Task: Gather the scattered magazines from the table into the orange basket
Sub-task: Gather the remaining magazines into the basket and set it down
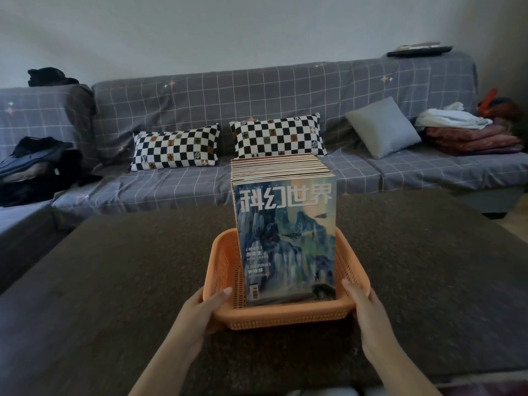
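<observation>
Front magazine [285,238] reads "科幻世界"; small print blurs. Left hand [210,308] and right hand [361,302] clasp the basket [285,317] rim.

A perforated orange plastic basket [286,312] sits on the dark speckled counter [114,281], packed with a row of upright magazines [285,224]. The left hand [210,308] and right hand [363,304] clasp its near corners, thumbs over the rim.
</observation>
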`<state>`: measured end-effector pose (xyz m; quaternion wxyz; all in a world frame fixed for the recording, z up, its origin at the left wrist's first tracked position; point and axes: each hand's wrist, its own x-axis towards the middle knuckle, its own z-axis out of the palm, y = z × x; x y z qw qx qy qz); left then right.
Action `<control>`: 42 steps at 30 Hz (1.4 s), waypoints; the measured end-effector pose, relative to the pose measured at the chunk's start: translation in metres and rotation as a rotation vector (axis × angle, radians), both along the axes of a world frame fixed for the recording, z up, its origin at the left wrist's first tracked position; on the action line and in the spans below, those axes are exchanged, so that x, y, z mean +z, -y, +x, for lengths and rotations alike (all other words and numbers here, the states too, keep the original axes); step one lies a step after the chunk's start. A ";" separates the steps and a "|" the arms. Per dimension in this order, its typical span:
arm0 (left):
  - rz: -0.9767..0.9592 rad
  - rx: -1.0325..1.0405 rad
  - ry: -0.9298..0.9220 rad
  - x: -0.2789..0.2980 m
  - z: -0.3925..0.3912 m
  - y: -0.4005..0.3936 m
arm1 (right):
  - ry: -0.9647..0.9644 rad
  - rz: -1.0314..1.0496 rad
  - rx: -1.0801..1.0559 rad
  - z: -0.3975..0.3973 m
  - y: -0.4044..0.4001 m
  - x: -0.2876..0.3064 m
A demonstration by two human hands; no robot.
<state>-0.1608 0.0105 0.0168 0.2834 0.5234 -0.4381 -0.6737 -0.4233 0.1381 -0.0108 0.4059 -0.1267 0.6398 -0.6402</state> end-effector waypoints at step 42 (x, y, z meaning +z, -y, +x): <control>-0.066 -0.234 -0.101 -0.005 -0.396 0.043 | -0.208 0.129 -0.417 -0.342 0.026 0.006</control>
